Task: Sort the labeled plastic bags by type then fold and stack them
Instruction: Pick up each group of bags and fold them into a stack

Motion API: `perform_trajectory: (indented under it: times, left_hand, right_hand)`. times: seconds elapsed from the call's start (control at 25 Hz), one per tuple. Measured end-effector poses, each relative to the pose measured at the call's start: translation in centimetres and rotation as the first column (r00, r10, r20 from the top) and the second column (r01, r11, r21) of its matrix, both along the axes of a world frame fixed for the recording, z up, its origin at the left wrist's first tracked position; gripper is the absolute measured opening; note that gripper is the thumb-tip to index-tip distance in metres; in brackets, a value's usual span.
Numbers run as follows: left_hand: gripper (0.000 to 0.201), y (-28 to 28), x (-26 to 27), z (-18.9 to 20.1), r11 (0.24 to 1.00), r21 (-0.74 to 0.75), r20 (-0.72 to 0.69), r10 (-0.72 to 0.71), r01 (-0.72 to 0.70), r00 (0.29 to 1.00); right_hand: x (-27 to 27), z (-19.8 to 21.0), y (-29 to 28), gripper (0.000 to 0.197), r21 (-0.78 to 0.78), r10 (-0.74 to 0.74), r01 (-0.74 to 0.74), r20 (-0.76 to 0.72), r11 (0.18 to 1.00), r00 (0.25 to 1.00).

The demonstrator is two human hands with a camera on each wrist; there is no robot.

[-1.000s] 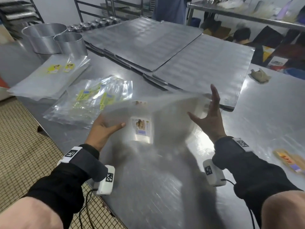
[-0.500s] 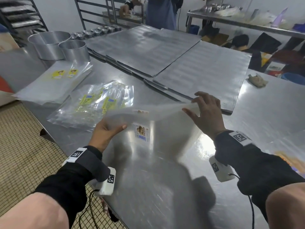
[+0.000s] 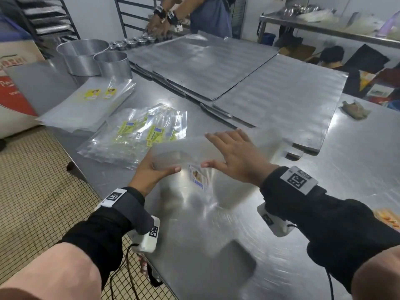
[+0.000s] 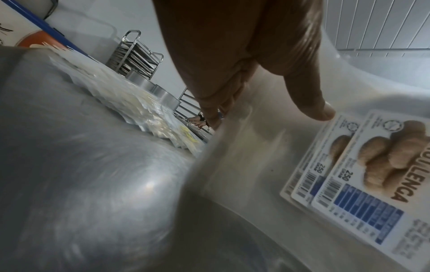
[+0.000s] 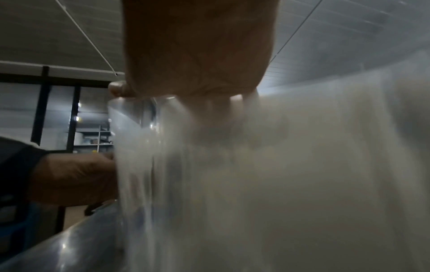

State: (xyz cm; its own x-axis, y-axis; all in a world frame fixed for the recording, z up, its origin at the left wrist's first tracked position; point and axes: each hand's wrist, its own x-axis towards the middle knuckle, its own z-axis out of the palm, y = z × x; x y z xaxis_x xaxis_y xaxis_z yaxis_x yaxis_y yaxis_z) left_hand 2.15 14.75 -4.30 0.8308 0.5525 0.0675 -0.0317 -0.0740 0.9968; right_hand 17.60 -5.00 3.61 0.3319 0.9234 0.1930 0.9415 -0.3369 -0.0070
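Note:
A clear plastic bag (image 3: 173, 153) with a white and blue label (image 3: 198, 178) showing brown food hangs bent over just above the steel table (image 3: 216, 245). My left hand (image 3: 151, 172) grips its left edge, thumb on top and fingers underneath. My right hand (image 3: 236, 154) lies palm down on the folded-over top with its fingers straight and spread. In the left wrist view two overlapping labels (image 4: 372, 165) show beside my thumb (image 4: 309, 92). The right wrist view is mostly blurred plastic (image 5: 256, 174). A pile of small bags with green-yellow labels (image 3: 134, 135) and a stack of larger yellow-labelled bags (image 3: 86, 105) lie at the left.
Two round metal pans (image 3: 84, 53) stand at the back left. Flat metal trays (image 3: 281, 100) cover the far half of the table. Another person (image 3: 207, 14) works at the far end. A rag (image 3: 355, 109) lies at the right, and an orange-labelled bag (image 3: 389, 219) sits at the right edge. The table's left edge drops to the tiled floor.
My right hand came down from an upright, raised pose and swept left over the bag, bending its top toward my left hand. My left hand kept its hold.

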Motion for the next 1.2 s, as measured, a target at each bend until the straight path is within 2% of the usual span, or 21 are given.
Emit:
perform_trajectory:
  times: [0.16, 0.24, 0.36, 0.44, 0.56, 0.6, 0.72, 0.76, 0.88, 0.96, 1.08, 1.12, 1.16, 1.2]
  left_hand:
    - [0.078, 0.0, 0.0, 0.0, 1.000, -0.011, -0.019, 0.004, -0.004, 1.000]
    - [0.074, -0.2, -0.1, 0.1, 1.000, -0.019, -0.028, 0.004, -0.005, 1.000]
    - [0.072, -0.2, -0.1, 0.3, 0.999, -0.025, -0.030, 0.037, -0.037, 0.999]
    - [0.064, -0.2, 0.0, 0.4, 0.997, -0.046, -0.018, 0.054, -0.055, 0.998]
    - [0.049, -0.4, 0.2, 0.5, 0.995, -0.050, -0.030, 0.088, -0.090, 0.996]
    - [0.048, -0.5, 0.3, 0.5, 0.993, -0.052, -0.030, 0.100, -0.102, 0.994]
    - [0.046, -0.7, 0.3, 0.5, 0.991, -0.040, -0.035, 0.127, -0.128, 0.991]
    - [0.046, -0.7, 0.3, 0.5, 0.991, -0.040, -0.041, 0.128, -0.130, 0.991]
    - [0.049, -0.7, 0.2, 0.5, 0.991, -0.036, -0.040, 0.126, -0.128, 0.991]
    - [0.053, -0.7, 0.1, 0.3, 0.991, -0.036, -0.038, 0.129, -0.130, 0.991]
    - [0.048, -0.9, 0.2, 0.3, 0.988, -0.034, -0.030, 0.152, -0.153, 0.988]
    - [0.047, -1.0, 0.3, 0.4, 0.987, -0.037, -0.026, 0.155, -0.156, 0.988]
    - [0.046, -1.1, 0.2, 0.5, 0.986, -0.044, -0.026, 0.157, -0.158, 0.987]
    - [0.044, -1.2, 0.2, 0.6, 0.986, -0.053, -0.023, 0.159, -0.160, 0.987]
  right_hand:
    - [-1.9, 1.0, 1.7, 0.104, 0.062, 0.059, -0.055, -0.063, 0.997, 0.996]
    - [-3.1, 1.2, 2.6, 0.108, -0.009, 0.076, -0.077, -0.088, 0.997, 0.993]
    - [-4.0, 0.9, 3.8, 0.114, -0.041, 0.125, -0.124, 0.017, 0.991, 0.992]
    - [-3.3, 1.2, 3.7, 0.128, -0.121, 0.144, -0.138, 0.034, 0.983, 0.989]
    - [-1.3, 2.8, 2.7, 0.134, -0.249, 0.091, -0.076, 0.050, 0.965, 0.995]
    - [-0.6, 3.3, 2.4, 0.128, -0.292, 0.056, -0.033, 0.069, 0.956, 0.996]
    - [1.3, 4.4, 1.6, 0.088, -0.412, 0.034, 0.035, 0.157, 0.911, 0.987]
    - [1.9, 4.5, 1.2, 0.081, -0.434, 0.024, 0.043, 0.147, 0.900, 0.989]
    - [4.0, 4.2, -0.1, 0.078, -0.423, -0.077, 0.092, 0.051, 0.901, 0.996]
    - [5.7, 3.9, -1.4, 0.075, -0.402, -0.156, 0.169, 0.066, 0.900, 0.986]
    - [8.2, 3.2, -3.9, 0.062, -0.313, -0.327, 0.330, 0.063, 0.890, 0.943]
    - [8.8, 3.1, -4.7, 0.055, -0.263, -0.380, 0.365, -0.007, 0.893, 0.925]
    - [9.2, 2.8, -5.6, 0.047, -0.201, -0.420, 0.389, -0.148, 0.899, 0.895]
    - [9.5, 2.4, -6.3, 0.037, -0.120, -0.418, 0.403, -0.350, 0.907, 0.838]
